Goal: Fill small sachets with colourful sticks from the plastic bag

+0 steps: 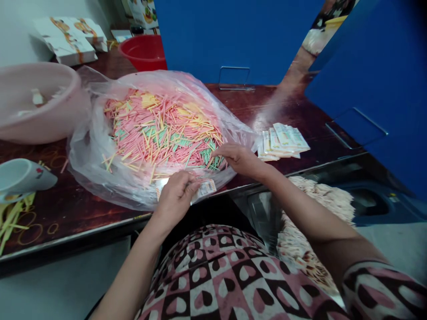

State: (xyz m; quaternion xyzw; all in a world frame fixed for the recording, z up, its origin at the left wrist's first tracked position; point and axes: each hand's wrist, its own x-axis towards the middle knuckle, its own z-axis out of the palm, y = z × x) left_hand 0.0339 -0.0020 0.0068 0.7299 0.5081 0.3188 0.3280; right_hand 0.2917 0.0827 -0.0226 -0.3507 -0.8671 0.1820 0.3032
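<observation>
A clear plastic bag (110, 186) lies spread on the table, full of thin short sticks (167, 129) in pink, yellow and green. At its near edge my left hand (178, 191) is closed on a small printed packet (207, 188), whose ends show on both sides of the fingers. My right hand (238, 159) reaches over the bag's right side. Its fingers are pressed together at the green sticks, and whatever lies between the fingertips is too small to make out. Just right of that hand, several printed packets (283, 140) lie overlapped in a stack.
Left of the bag stand a pale pink basin (43, 106) and a white cup (30, 178) lying tilted near yellow strips (13, 218). Behind are a red basin (145, 51), white boxes (71, 40) and blue panels (230, 40) on wire stands. Pale stacked pieces (320, 195) sit below the table edge.
</observation>
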